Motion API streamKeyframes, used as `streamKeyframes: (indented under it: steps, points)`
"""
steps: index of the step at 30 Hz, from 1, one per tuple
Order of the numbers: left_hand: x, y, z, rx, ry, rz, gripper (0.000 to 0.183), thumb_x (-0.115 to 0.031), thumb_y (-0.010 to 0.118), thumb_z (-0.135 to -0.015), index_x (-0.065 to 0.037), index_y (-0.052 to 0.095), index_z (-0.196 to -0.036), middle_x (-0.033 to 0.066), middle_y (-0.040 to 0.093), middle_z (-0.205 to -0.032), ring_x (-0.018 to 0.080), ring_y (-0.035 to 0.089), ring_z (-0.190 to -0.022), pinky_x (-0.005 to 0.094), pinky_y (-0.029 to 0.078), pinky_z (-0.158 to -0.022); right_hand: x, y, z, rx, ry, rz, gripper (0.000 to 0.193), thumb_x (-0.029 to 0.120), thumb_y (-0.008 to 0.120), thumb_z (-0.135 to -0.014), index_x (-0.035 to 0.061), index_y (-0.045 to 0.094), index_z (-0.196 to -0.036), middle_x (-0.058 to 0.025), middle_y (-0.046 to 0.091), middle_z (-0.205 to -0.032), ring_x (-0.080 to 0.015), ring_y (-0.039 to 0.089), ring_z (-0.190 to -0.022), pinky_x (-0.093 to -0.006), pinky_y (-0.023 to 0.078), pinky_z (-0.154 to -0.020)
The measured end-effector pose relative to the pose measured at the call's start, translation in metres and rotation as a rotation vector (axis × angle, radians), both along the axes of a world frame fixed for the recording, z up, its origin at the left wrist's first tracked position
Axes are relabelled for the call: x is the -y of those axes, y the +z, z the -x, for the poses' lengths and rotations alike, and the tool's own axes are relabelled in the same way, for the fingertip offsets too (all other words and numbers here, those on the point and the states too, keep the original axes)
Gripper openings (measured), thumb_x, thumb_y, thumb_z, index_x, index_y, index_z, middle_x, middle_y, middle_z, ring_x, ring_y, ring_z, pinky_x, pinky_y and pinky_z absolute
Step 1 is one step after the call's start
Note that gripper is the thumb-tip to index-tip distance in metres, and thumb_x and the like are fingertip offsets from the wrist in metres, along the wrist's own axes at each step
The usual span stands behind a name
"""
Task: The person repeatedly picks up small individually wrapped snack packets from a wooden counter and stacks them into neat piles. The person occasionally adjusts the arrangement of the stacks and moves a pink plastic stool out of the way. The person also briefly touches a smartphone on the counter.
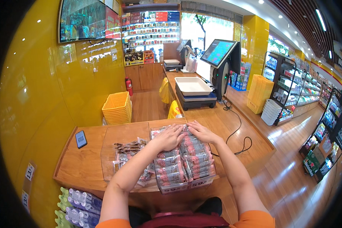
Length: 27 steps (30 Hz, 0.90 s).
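A clear plastic box (186,186) stands on the wooden counter in front of me, filled with rows of small grey and pink snack packets (169,164). My left hand (170,137) lies on the packets toward the box's far end, its fingers stretched out. My right hand (202,133) rests at the far right of the same box, fingers extended and close to the left fingertips. Neither hand grips anything that I can see. Left of the box, partly behind my left forearm, is a clear tray with loose packets, some with brown contents (131,146).
A phone (81,139) lies at the counter's left. Beyond the box are a scale with a white tray (193,86), a checkout screen (219,52) and a black cable (237,131). Stacked yellow baskets (117,106) stand past the counter; purple and green packs (81,207) sit below it.
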State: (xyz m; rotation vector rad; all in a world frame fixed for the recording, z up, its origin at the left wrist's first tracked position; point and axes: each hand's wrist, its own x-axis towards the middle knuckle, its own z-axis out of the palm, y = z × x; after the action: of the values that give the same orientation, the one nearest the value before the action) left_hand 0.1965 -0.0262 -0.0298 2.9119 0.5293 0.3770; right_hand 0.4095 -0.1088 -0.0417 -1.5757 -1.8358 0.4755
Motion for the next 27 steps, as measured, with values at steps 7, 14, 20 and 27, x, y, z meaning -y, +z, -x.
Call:
streamKeyframes:
  steps: [7,14,20,27]
  points:
    - [0.020,0.008,0.001,-0.053,0.110,0.047,0.056,-0.036,0.029,-0.100,0.003,0.032,-0.140,0.0264,0.025,-0.147,0.0392,0.024,-0.138,0.0437,0.022,-0.113,-0.009,-0.018,-0.007,-0.168,0.062,-0.014,0.057,0.045,0.037,-0.099,0.0063,0.038,-0.141,-0.0123,0.032,-0.149,-0.0268,0.019,-0.141,-0.0376,0.013,-0.115]
    - [0.022,0.060,0.088,0.317,0.143,0.282,0.053,-0.036,0.042,-0.099,-0.001,0.038,-0.138,0.0242,0.040,-0.140,0.0348,0.039,-0.131,0.0398,0.034,-0.106,0.055,-0.032,-0.024,-0.653,-0.270,-0.288,0.048,0.038,0.038,-0.100,0.0016,0.048,-0.131,-0.0147,0.051,-0.127,-0.0246,0.048,-0.122,-0.0354,0.035,-0.105]
    - [0.014,0.017,0.178,-0.459,0.401,0.439,0.055,-0.045,0.057,-0.089,-0.003,0.053,-0.124,0.0179,0.063,-0.113,0.0295,0.062,-0.103,0.0368,0.049,-0.088,0.123,-0.092,-0.020,-0.721,-0.356,-0.298,0.038,0.033,0.041,-0.101,0.0008,0.056,-0.113,-0.0041,0.056,-0.082,-0.0108,0.058,-0.069,-0.0227,0.047,-0.060]
    - [0.041,-0.035,0.143,-0.476,0.377,0.156,0.081,-0.049,0.071,-0.077,0.007,0.038,-0.125,0.0308,0.048,-0.118,0.0402,0.056,-0.107,0.0416,0.046,-0.092,0.138,-0.139,-0.013,-0.847,-0.461,-0.393,0.034,0.028,0.040,-0.102,-0.0001,0.058,-0.104,-0.0008,0.057,-0.068,-0.0051,0.051,-0.056,-0.0182,0.042,-0.052]
